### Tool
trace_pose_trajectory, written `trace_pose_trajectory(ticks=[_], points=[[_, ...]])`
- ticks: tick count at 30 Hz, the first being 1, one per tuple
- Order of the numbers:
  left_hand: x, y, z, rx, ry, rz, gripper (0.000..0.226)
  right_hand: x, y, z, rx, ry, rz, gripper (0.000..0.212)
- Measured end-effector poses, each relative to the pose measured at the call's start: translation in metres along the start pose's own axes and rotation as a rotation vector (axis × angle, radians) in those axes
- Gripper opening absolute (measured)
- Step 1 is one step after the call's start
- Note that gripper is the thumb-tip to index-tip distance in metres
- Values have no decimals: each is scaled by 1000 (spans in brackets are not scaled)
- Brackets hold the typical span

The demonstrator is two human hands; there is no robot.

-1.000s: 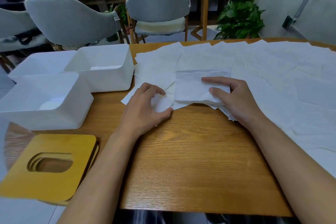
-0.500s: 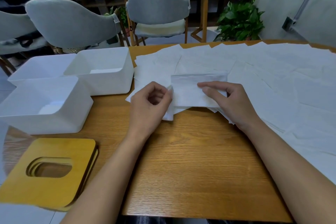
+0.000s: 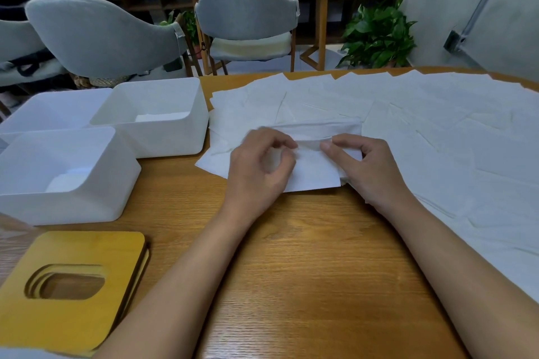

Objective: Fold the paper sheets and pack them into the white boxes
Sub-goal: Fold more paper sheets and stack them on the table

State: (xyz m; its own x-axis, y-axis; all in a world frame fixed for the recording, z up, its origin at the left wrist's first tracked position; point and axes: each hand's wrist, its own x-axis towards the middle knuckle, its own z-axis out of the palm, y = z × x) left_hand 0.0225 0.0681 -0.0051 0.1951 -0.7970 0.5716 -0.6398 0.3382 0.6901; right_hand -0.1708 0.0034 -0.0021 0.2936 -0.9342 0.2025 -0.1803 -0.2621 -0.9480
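Observation:
A partly folded white paper sheet (image 3: 313,167) lies near the middle of the wooden table, its far edge turned over toward me. My left hand (image 3: 259,167) pinches the sheet's left part with curled fingers. On the right part, my right hand (image 3: 366,167) pinches the fold between thumb and fingers. Many loose white sheets (image 3: 437,131) are spread across the right half of the table. Three white boxes stand at the left: a near one (image 3: 58,201), a far one (image 3: 163,140) and one behind (image 3: 43,114). The near and far boxes hold some folded paper.
Yellow wooden lids with an oval slot (image 3: 73,285) are stacked at the near left edge. Grey chairs (image 3: 245,9), a round table and a green plant (image 3: 379,35) stand beyond the table (image 3: 306,285). Bare wood shows in front of me.
Both hands have come together on the sheet. The left hand moved from flat on the paper to pinching it, and the sheet's far edge has been folded toward me.

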Motion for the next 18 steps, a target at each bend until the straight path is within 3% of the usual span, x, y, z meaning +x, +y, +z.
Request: trace_pose_trajectory(ticks=[3, 8, 12, 18], points=[[4, -14, -11, 81, 14, -44, 18, 0, -2, 0, 38, 35, 11, 12], [6, -13, -12, -209, -7, -305, 8, -1, -6, -5, 109, 28, 28, 12], [7, -15, -13, -303, 66, -370, 4, -1, -4, -7, 44, -54, 5, 29], [8, -9, -16, -338, 29, -371, 8, -3, -7, -4, -1, -138, -7, 35]])
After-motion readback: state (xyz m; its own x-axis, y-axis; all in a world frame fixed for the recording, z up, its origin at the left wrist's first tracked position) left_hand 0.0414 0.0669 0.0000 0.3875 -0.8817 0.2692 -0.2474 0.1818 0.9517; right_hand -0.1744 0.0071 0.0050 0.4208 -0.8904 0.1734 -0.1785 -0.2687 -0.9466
